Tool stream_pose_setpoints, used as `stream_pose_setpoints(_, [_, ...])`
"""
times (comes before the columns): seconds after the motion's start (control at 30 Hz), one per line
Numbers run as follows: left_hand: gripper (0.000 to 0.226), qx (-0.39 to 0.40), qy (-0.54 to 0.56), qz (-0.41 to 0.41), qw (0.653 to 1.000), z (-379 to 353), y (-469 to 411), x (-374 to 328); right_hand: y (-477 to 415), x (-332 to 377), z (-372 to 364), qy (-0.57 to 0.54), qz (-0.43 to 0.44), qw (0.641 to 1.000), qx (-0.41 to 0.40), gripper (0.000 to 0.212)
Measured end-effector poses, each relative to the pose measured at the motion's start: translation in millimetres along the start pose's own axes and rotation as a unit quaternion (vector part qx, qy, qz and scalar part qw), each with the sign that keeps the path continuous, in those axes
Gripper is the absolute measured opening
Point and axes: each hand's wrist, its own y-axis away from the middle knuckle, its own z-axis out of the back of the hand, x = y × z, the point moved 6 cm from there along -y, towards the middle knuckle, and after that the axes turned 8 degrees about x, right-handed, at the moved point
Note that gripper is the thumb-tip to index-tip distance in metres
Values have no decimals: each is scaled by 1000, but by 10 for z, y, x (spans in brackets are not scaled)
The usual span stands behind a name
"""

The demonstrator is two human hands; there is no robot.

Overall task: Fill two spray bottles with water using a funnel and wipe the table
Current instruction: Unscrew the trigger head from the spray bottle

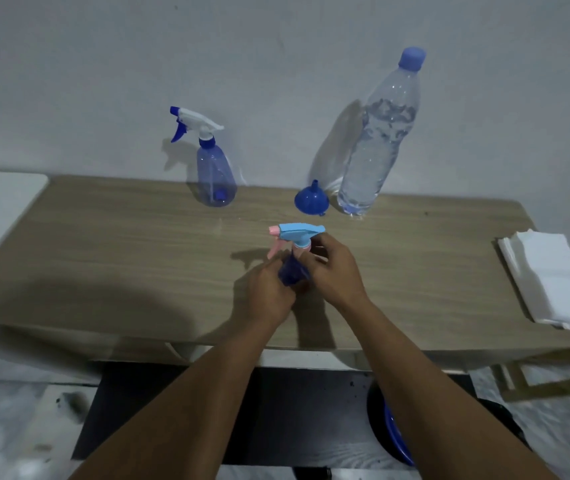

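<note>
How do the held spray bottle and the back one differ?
The held spray bottle has a light-blue head with pink nozzle and trigger; the back spray bottle has a white head with blue ones. The left hand and right hand grip the held one; the back one stands free. Both have blue bodies, heads on.

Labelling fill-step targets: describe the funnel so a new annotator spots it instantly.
Start at the wooden table against the wall and find the tall clear water bottle with a blue cap at its back edge. Just left of that bottle's base sits the funnel. It is the only solid blue cone, spout up, with no trigger head.
</note>
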Motion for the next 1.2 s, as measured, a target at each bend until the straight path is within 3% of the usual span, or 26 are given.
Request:
stream_pose_setpoints(0.1, [29,22,-32,2,999,-19,26,-2,-22,18,38,-11,-16,999,-29,39])
stream_pose_setpoints(0.33, [26,40,16,-18,999,14,-2,-79,-41,-6,58,-24,6,1000,6,12])
stream_pose_setpoints(0.43, [23,46,31,-6,998,30,12,-92,-13,-7,61,-24,-16,1000,-6,33])
stream_pose_setpoints(0.5, [26,48,39,7,998,47,28,-85,-4,-6,68,-20,-21,999,-22,37])
stream_pose_setpoints(0.6, [37,64,61,-16,996,66,54,-169,18,0,47,-6,-3,1000,-7,23])
stream_pose_setpoints(0.7, [47,72,89,-27,993,74,74,-206,46,-6,51,1,-1,1000,3,35])
stream_pose_setpoints(0.77, [47,75,105,-27,991,61,91,-205,41,-23,71,-5,-17,1000,-6,42])
stream_pose_setpoints(0.93, [51,75,95,-32,992,56,62,-178,13,-40,63,8,3,1000,-6,25])
stream_pose_setpoints(1.1, [47,82,99,-24,991,40,58,-154,42,-50,44,6,-2,1000,5,41])
stream_pose_setpoints(1.2, [51,80,90,-25,992,48,39,-152,17,-66,34,18,-7,1000,-5,29])
